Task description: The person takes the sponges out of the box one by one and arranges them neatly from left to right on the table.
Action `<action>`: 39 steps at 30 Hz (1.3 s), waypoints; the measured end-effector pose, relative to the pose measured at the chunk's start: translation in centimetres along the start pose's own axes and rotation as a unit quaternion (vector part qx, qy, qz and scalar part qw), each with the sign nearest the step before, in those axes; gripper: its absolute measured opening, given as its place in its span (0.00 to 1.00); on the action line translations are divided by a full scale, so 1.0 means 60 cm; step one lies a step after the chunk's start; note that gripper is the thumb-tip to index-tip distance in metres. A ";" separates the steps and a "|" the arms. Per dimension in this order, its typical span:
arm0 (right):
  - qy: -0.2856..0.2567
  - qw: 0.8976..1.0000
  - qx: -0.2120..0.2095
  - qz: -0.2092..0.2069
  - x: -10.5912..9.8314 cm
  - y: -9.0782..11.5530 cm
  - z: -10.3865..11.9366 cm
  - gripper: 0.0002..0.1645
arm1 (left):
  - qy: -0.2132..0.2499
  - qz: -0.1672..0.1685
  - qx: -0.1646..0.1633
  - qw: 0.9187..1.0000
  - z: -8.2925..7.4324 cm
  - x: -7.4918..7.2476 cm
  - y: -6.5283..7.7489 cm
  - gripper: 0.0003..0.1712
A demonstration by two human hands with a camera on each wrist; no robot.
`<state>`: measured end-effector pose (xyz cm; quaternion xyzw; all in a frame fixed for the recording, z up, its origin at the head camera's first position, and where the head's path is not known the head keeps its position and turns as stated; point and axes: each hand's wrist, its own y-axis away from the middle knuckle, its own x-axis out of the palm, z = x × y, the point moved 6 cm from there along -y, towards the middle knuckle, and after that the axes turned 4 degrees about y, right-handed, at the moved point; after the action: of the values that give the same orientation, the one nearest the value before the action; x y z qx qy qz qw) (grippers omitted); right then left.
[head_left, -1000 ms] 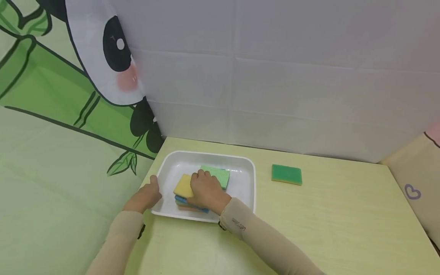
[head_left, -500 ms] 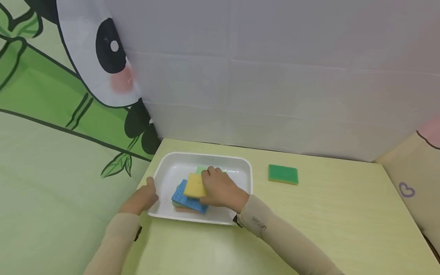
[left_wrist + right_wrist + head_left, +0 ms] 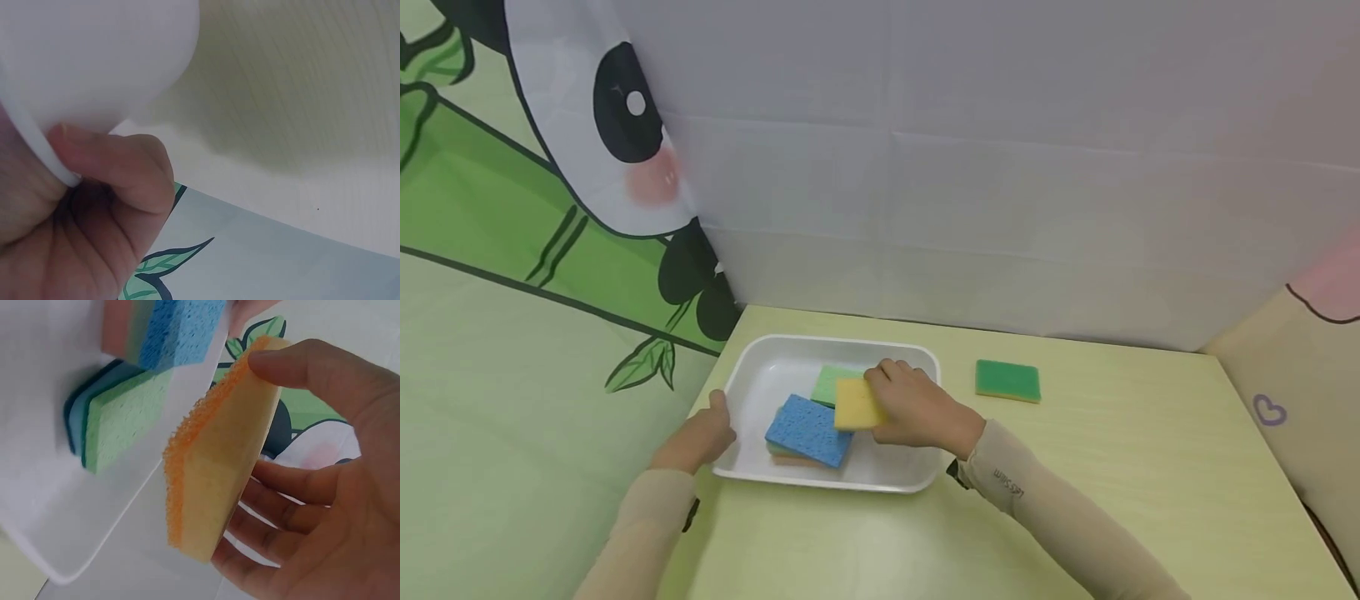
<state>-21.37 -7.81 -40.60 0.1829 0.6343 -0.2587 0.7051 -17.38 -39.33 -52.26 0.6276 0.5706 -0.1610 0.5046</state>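
Your L hand [image 3: 696, 435] grips L edge of tray [image 3: 751, 446]; R hand [image 3: 921, 410] pinches yellow sponge [image 3: 854, 404] over its R half, not down yet. Blue sponge [image 3: 805, 429] piled nr front edge; dark green sponge [image 3: 1007, 380] outside on bench [image 3: 1112, 433].

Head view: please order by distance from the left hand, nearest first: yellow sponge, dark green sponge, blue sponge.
1. Blue sponge, stacked in the tray.
2. Yellow sponge, in the right hand.
3. Dark green sponge, on the table, right of the tray.
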 end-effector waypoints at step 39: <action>-0.085 0.989 0.120 -0.022 0.017 0.221 -0.315 0.43 | 0.018 0.003 0.018 1.000 0.002 -0.001 0.006 0.30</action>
<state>-28.51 13.72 -44.94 0.2292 0.5406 -0.3629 0.7236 -17.05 -39.40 -52.07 0.6407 0.5749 -0.1584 0.4836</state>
